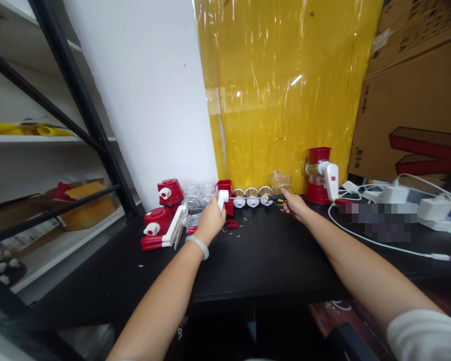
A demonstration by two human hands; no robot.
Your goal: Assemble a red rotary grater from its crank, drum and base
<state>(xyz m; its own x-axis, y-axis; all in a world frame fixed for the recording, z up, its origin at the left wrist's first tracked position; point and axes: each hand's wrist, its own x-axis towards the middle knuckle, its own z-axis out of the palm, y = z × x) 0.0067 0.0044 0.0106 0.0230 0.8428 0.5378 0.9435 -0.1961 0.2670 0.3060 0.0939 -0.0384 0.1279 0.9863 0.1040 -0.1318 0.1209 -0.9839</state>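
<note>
My left hand (211,218) is closed around a white crank handle (223,198), held upright over the black table. In my right hand (293,204) is a screwdriver (275,199) with a black and yellow grip; its long shaft points left and reaches the white handle's upper end. Behind the shaft stand several white-rimmed metal drums (252,197) in a row. A red housing (224,186) is just behind the handle. Beneath it lie a small red part (231,224) and scattered white bits.
Red bases (158,220) and crank handles (175,225) lie at the left, beside clear plastic parts (195,193). An assembled red and white grater (319,178) stands at the right, near chargers (436,207) and cables. Shelves are at far left.
</note>
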